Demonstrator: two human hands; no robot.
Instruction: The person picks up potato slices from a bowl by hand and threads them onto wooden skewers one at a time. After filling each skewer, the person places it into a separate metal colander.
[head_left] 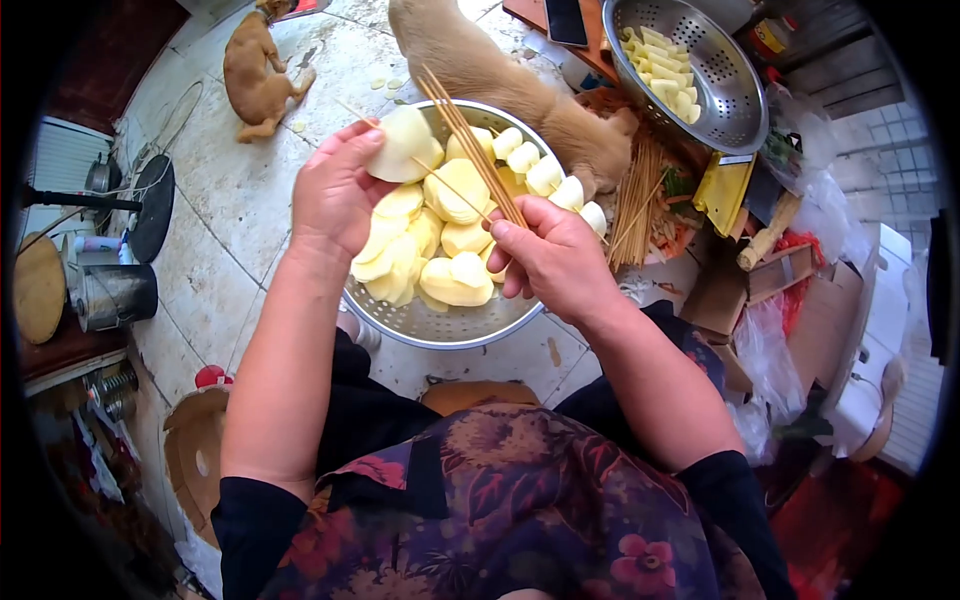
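My left hand (340, 185) pinches a pale potato slice (404, 145) above the left rim of a metal colander (450, 335). A thin skewer (455, 188) passes at the slice, its other end at my right hand (545, 250). My right hand is closed on a bundle of wooden skewers (470, 140) that points up and left. Below both hands the colander holds piles of yellow potato slices (457, 190). Rolled pieces on a skewer (543, 175) lie along its right side.
A tan dog (500, 70) stands behind the colander, its head beside loose skewers (635, 200). Another dog (255, 75) lies at upper left. A second colander (720, 80) with cut pieces, a phone (566, 20) and a yellow packet (722, 190) are at upper right.
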